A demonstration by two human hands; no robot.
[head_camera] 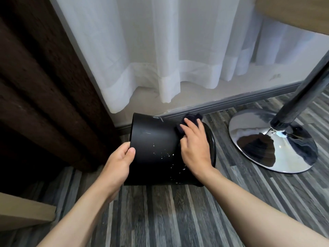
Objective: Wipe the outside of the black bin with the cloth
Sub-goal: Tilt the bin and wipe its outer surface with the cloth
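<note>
Our left hand (121, 157) grips the tipped black bin (154, 148) at its left end; our right hand (194, 145) presses the cloth (191, 120) far-right, the white specks (165, 154) nearer us.

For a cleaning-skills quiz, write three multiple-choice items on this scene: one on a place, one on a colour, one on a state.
1. Where does the dark cloth lie?
A. Under the right hand, on the round black plastic bin
B. On the chrome disc-shaped stand base
C. On the striped grey wood floor

2. What colour are the specks on the bin's side?
A. Red
B. White
C. Green

3. How does the bin sit?
A. Upright
B. Upside down
C. Tipped on its side, gripped by the left hand

Answers: 1 A, the fingers press the cloth against the bin wall; 2 B, pale flecks dot the lower side; 3 C, its wall faces up.
</note>
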